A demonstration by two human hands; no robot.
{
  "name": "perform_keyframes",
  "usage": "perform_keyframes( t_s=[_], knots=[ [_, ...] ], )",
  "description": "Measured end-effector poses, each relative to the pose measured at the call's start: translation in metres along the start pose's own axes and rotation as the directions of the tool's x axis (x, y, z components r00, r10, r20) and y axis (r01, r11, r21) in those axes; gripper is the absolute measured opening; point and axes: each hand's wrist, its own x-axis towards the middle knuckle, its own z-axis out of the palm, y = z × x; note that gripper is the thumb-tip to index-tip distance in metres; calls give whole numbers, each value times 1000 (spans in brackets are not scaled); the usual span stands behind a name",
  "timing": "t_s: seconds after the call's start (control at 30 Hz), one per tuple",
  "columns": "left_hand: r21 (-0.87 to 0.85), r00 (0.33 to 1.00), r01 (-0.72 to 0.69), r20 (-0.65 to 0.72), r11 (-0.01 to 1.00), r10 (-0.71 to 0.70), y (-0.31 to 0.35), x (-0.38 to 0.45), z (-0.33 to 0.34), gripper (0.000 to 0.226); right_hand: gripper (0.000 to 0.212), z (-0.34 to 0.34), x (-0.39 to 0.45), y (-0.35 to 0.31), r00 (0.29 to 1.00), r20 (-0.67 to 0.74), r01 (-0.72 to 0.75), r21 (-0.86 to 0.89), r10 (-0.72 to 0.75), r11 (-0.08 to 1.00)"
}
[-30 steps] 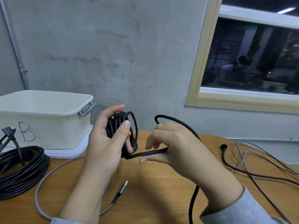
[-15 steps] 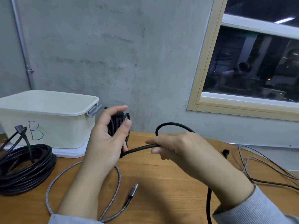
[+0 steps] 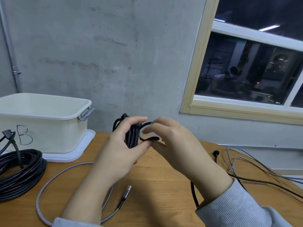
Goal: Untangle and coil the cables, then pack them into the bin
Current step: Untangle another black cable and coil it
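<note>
Held upright in the left hand (image 3: 122, 149): a small black coil (image 3: 131, 136), thumb across its front, fingers curled round its back, loops standing on edge with the long axis running up and down, top loops poking out above the fingers; just right of that grip, touching it, the right hand (image 3: 172, 141), blurred, pinching the free strand (image 3: 150, 138) between thumb and fingers right at the coil's waist; strand lying crosswise to the loops, then hidden behind the right hand, most likely the black length (image 3: 194, 195) that shows below the right wrist; next move judged to be another wrap or a tuck, so what counts is that crosswise lie, the right hand being the nearer to the tail; bin (image 3: 49, 135) well off to the left of both hands, beyond the big coil (image 3: 21, 174); braided cable (image 3: 49, 182) below the left wrist, thin cables (image 3: 255, 171) off to the right, all loose on the table (image 3: 160, 194), not yet packed.
</note>
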Motion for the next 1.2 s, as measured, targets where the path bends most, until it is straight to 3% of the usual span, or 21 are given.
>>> perform_keyframes(
  t_s=[0.1,0.17,0.23,0.43,0.63,0.73,0.9,1.0,1.2],
  knots=[
    [36,995,-14,-98,999,18,2,-2,3,44,44,-13,-7,0,991,24,-130,-104,134,986],
    [48,990,-35,-134,998,41,8,-3,4,42,47,-24,-13,-3,946,100,-296,-124,309,947],
    [73,989,-50,-138,996,60,18,-5,5,41,42,-34,-19,-5,910,133,-371,-155,392,916],
    [106,979,-105,-166,989,121,51,-9,4,39,26,-74,-29,-28,834,251,-462,-172,492,870],
    [108,966,-162,-184,981,180,82,-25,5,43,38,-96,-52,-42,754,295,-564,-170,588,808],
    [97,975,-171,-124,981,182,95,-34,8,46,31,-98,-60,-41,730,293,-583,-203,617,786],
    [101,981,-182,-48,978,187,108,-50,12,46,17,-116,-70,-38,873,-14,-467,-307,487,829],
    [106,983,-181,8,978,181,113,-59,15,47,14,-126,-72,-38,917,-120,-399,-331,381,855],
    [72,981,-190,54,979,187,120,-74,28,49,19,-125,-70,-45,922,-230,-323,-17,311,946]
  ],
)
